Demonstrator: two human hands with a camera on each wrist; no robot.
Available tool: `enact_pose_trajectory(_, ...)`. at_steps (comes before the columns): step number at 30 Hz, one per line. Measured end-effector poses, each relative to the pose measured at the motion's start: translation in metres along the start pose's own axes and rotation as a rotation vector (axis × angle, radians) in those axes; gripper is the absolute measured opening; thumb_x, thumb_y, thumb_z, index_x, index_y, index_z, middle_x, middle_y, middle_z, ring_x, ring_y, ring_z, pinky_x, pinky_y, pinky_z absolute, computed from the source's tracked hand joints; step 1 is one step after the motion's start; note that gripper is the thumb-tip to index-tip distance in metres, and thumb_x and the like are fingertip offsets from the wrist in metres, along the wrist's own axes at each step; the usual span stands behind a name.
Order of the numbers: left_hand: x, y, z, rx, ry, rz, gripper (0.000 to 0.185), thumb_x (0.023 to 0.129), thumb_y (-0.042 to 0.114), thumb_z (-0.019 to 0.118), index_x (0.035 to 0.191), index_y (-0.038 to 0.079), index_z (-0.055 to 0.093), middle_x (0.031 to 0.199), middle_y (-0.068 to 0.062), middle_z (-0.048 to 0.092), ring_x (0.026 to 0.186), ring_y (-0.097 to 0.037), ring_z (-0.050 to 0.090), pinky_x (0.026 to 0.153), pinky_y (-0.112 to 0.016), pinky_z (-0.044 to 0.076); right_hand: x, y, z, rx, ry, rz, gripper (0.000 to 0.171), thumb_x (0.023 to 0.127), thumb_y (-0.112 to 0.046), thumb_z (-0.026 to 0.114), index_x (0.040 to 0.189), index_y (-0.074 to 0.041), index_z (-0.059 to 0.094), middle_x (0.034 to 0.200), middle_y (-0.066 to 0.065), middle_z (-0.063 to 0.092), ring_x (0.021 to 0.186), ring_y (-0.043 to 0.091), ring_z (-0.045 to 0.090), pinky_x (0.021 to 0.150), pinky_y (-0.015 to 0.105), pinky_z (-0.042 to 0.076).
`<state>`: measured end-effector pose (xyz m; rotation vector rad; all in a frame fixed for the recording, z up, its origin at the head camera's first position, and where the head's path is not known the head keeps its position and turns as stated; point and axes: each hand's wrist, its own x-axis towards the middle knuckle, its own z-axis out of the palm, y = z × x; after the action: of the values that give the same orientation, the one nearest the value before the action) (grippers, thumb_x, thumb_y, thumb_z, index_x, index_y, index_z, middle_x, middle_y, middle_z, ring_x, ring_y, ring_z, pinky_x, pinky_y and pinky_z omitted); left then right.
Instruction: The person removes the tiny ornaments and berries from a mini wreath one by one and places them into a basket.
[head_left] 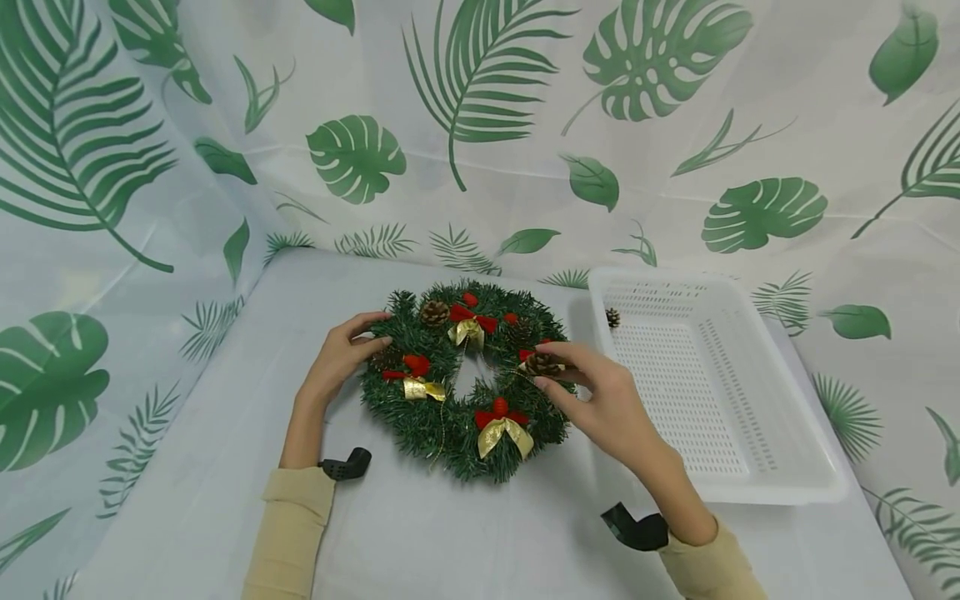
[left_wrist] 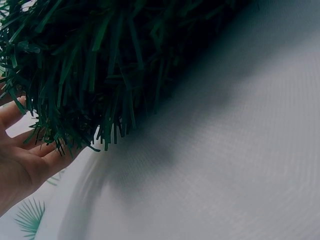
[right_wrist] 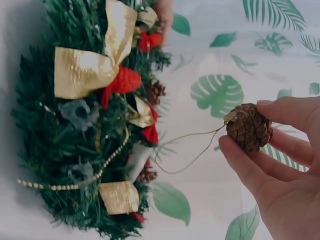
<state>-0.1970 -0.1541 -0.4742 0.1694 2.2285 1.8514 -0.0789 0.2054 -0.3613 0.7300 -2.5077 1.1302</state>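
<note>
- Our left hand rests spread-fingered on the wreath left edge, mid-table.
- Our right hand pinches a pine cone over the wreath's right side.
- White basket sits right.

Leaf-print backdrop: staged tabletop set

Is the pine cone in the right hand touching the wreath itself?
Apart. The right wrist view shows the pine cone pinched in the right hand, clear of the wreath, joined only by thin wire.
</note>
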Motion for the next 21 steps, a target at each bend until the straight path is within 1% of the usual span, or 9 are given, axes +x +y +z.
enact_pose_trajectory(3, 0.0, 0.0, 0.0, 0.003, 0.0, -0.001, 0.05, 0.101, 0.021, 0.067, 0.15, 0.017, 0.055, 0.165, -0.014, 0.035, 0.139, -0.04, 0.051, 0.111, -0.059, 0.042, -0.001, 0.002, -0.005, 0.01, 0.013, 0.003, 0.046, 0.083, 0.012, 0.079, 0.126, 0.002, 0.068, 0.117, 0.013, 0.073, 0.098, 0.027, 0.074, 0.086, 0.017, 0.056)
enact_pose_trajectory(10, -0.001, 0.001, 0.0, 0.002, -0.007, 0.001, 0.051, 0.103, 0.018, 0.065, 0.151, 0.012, 0.052, 0.166, -0.015, 0.032, 0.145, -0.043, 0.043, 0.115, -0.061, 0.037, -0.001, 0.003, -0.014, 0.017, 0.031, -0.011, 0.044, 0.083, 0.013, 0.079, 0.124, 0.002, 0.069, 0.114, 0.012, 0.073, 0.099, 0.027, 0.073, 0.084, 0.017, 0.056)
enact_pose_trajectory(14, -0.001, 0.003, 0.0, -0.001, -0.008, 0.0, 0.051, 0.103, 0.017, 0.065, 0.151, 0.011, 0.052, 0.166, -0.015, 0.032, 0.147, -0.044, 0.04, 0.116, -0.061, 0.036, -0.001, 0.005, -0.019, 0.029, 0.039, -0.018, 0.044, 0.081, 0.016, 0.079, 0.121, 0.004, 0.069, 0.114, 0.014, 0.073, 0.098, 0.029, 0.074, 0.084, 0.017, 0.056)
enact_pose_trajectory(21, -0.002, 0.002, 0.0, -0.004, -0.007, -0.001, 0.051, 0.102, 0.017, 0.066, 0.151, 0.01, 0.052, 0.165, -0.016, 0.033, 0.143, -0.043, 0.047, 0.114, -0.06, 0.039, -0.001, 0.009, -0.026, 0.014, 0.042, -0.007, 0.042, 0.082, 0.014, 0.078, 0.122, 0.004, 0.069, 0.113, 0.013, 0.073, 0.099, 0.03, 0.074, 0.084, 0.017, 0.056)
